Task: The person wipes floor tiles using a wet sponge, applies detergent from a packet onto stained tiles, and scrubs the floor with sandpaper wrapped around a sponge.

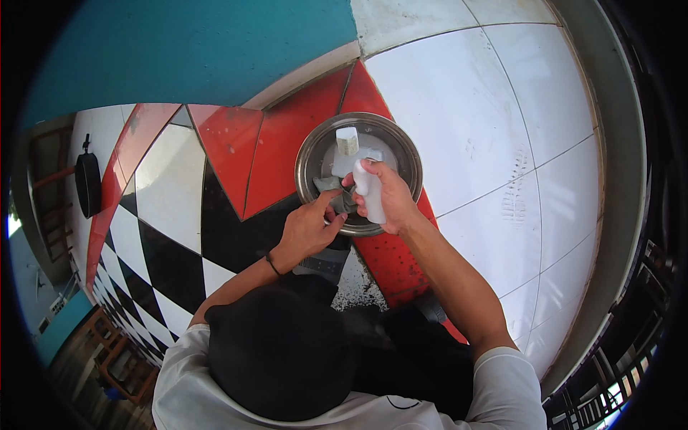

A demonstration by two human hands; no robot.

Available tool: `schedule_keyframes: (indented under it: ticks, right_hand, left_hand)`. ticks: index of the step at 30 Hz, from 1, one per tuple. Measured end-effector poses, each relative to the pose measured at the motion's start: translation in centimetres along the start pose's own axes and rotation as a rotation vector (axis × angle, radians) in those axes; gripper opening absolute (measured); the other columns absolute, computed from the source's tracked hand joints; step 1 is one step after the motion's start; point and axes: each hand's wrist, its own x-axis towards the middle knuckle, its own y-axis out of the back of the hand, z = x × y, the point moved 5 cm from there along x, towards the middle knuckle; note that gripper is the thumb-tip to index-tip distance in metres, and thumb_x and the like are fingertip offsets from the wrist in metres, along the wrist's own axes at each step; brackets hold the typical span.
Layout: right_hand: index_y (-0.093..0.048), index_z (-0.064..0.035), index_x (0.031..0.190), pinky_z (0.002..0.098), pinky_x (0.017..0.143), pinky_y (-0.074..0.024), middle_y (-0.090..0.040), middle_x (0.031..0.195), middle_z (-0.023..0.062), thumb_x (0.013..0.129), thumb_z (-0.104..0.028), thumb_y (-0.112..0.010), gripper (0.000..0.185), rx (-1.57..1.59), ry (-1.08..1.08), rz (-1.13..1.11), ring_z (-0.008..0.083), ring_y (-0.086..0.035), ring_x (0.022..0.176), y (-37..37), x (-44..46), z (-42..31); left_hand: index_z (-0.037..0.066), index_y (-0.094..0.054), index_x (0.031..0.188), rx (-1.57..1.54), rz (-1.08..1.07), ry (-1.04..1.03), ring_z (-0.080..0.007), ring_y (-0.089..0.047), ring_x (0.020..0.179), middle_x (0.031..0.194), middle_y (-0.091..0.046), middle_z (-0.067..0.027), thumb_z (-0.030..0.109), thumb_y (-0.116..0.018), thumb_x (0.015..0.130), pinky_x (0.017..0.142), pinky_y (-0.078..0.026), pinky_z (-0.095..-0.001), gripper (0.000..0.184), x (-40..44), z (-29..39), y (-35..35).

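Observation:
A round metal basin [307, 147] sits on the red and white tiles in front of me. My right hand [393, 197] is wrapped round a white plastic bottle [373, 203] over the basin's near right side; my fingers cover part of its top. My left hand [309, 223] pinches a grey-green cloth [344, 203] at the basin's near left, close to the bottle. Inside the basin, beyond my hands, a white cylinder-like piece [347, 141] stands out above a pale patch. I cannot make out exactly what it is.
A teal wall [193, 50] rises at the far left. Red tiles [287, 143] border black-and-white checkered flooring [172, 258]. White tiles [487, 122] stretch to the right, ending at a grey ledge [598, 50]. Wooden furniture [118, 355] stands at the lower left.

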Motion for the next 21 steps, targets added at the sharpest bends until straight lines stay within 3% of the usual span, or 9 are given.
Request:
schedule_keyframes:
  ticks: [2, 8, 15, 21]
  right_hand:
    - [-0.054, -0.0083, 0.099, 0.0284, 0.046, -0.0392, -0.059, 0.085, 0.0073, 0.095, -0.035, -0.054, 0.027, -0.049, 0.013, 0.071, 0.0133, -0.049, 0.059, 0.0, 0.3, 0.1]
    - [-0.05, -0.0058, 0.082, 0.0286, 0.043, -0.0335, -0.052, 0.068, 0.0055, 0.09, -0.022, -0.054, 0.019, -0.06, 0.024, 0.148, 0.0122, -0.042, 0.048, 1.2, 1.4, 1.5]
    - [-0.053, -0.0045, 0.071, 0.0316, 0.039, -0.0336, -0.047, 0.056, 0.0026, 0.085, -0.019, -0.056, 0.021, -0.203, 0.065, 0.24, 0.0122, -0.041, 0.042, 0.8, 1.4, 1.5]
    - [-0.053, -0.0026, 0.069, 0.0329, 0.038, -0.0326, -0.046, 0.054, 0.0043, 0.083, -0.017, -0.056, 0.021, -0.254, 0.08, 0.28, 0.0145, -0.04, 0.04, 1.3, 1.7, 2.3]
  left_hand:
    - [0.012, -0.052, 0.134, -0.004, 0.005, -0.011, -0.0243, -0.067, 0.066, 0.08, -0.067, -0.0075, 0.024, -0.069, 0.089, 0.063, -0.051, -0.0377, 0.05, -0.2, -0.1, -0.1]
    - [0.011, -0.052, 0.134, -0.005, -0.001, -0.005, -0.0248, -0.066, 0.065, 0.081, -0.068, -0.0078, 0.023, -0.069, 0.089, 0.063, -0.051, -0.0375, 0.05, 0.0, -0.3, -0.2]
    - [0.01, -0.052, 0.133, -0.003, -0.006, -0.011, -0.0227, -0.066, 0.065, 0.081, -0.068, -0.0074, 0.023, -0.069, 0.089, 0.062, -0.05, -0.0361, 0.05, 0.0, -0.2, -0.4]
    - [0.011, -0.051, 0.133, 0.009, -0.048, 0.0, -0.0265, -0.067, 0.072, 0.081, -0.067, -0.0056, 0.025, -0.069, 0.088, 0.065, -0.051, -0.0396, 0.05, -0.1, 0.0, -0.3]
